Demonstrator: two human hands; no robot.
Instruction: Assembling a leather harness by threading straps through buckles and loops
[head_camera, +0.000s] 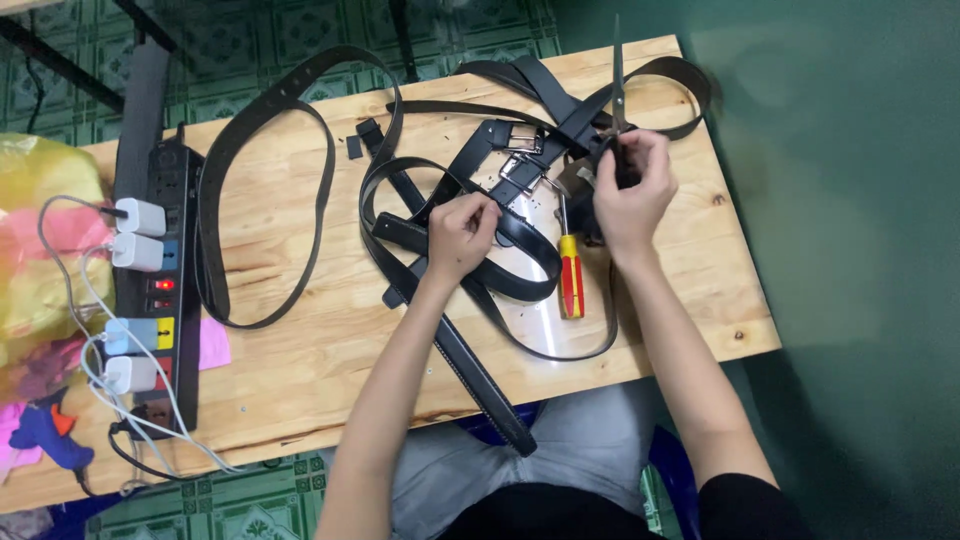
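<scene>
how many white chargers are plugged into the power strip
4. On the black power strip at the table's left edge: two white chargers near its top end, two lower down. Cables could hide a smaller plug near the bottom.

A black belt (470, 265) is pinched near its looped middle, left of the screwdriver (570, 280); its long end hangs off the near table edge. Scissors (618, 95) are held upright above the screwdriver, blades pointing away, handles hidden.
</scene>
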